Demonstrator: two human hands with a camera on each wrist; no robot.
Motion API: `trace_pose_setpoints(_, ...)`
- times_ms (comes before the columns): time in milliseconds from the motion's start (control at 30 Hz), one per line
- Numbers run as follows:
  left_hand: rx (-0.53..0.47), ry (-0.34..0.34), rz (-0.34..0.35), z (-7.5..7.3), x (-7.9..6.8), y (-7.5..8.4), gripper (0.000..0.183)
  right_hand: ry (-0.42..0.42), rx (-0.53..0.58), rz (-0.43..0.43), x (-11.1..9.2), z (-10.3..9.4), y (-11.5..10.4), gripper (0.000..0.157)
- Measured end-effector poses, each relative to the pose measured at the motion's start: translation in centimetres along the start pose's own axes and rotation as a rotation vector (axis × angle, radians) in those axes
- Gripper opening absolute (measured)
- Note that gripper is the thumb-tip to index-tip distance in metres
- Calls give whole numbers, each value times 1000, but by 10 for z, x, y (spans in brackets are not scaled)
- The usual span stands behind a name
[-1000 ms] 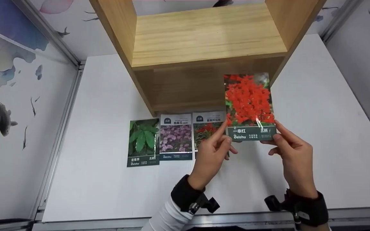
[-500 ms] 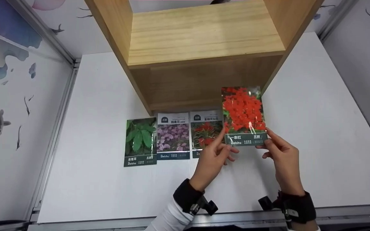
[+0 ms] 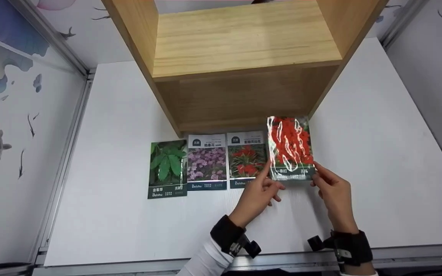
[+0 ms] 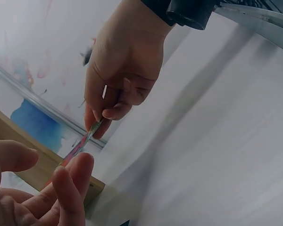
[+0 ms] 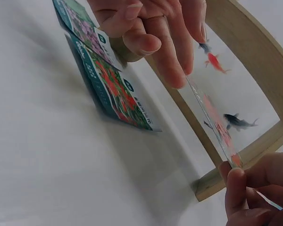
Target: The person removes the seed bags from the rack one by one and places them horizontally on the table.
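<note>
Both hands hold a glossy seed packet (image 3: 290,145) with red flowers at its two sides, to the right of a row of packets. It is tilted above the white tabletop, and in the right wrist view its thin edge (image 5: 219,127) shows. My right hand (image 3: 334,191) pinches the lower right corner between thumb and fingers. My left hand (image 3: 255,195) holds the left edge, its other fingers loosely bent. Beside them lie a red-flower packet (image 3: 247,159), a purple-flower packet (image 3: 206,163) and a green-leaf packet (image 3: 167,168).
A wooden shelf unit (image 3: 248,42) stands behind the packets, its lower compartment (image 3: 240,101) facing me. The white table (image 3: 378,153) extends to both sides, with a metal rail (image 3: 144,266) along the front edge. Printed panels (image 3: 33,134) enclose the table.
Both hands have lowered the held packet toward the table and slightly left. It now tilts flatter, with bright glare on its face. The other packets stay in place on the table.
</note>
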State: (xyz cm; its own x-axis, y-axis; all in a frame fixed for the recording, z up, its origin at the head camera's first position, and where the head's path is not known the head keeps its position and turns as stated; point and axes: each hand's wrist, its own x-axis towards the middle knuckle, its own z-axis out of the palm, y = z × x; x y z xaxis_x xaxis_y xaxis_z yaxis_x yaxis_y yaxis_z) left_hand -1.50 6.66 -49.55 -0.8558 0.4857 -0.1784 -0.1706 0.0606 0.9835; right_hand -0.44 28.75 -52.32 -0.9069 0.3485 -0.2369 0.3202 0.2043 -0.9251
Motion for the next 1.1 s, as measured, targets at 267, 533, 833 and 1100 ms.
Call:
trace_pose_setpoints(267, -35, -75, -68, 2, 4, -13, 76, -23, -126, 32, 4, -2, 12, 38)
trace_pose_setpoints(533, -84, -61, -134, 6, 10, -22, 76, -18, -182, 2, 8, -2, 21, 37)
trace_pose_setpoints(833, -69, -33, -176, 14, 28, -54, 73, -22, -257, -4, 13, -1, 30, 39)
trace_pose_setpoints(1100, -81, -44, -206, 15, 31, -60, 76, -19, -282, -24, 15, 3, 36, 38)
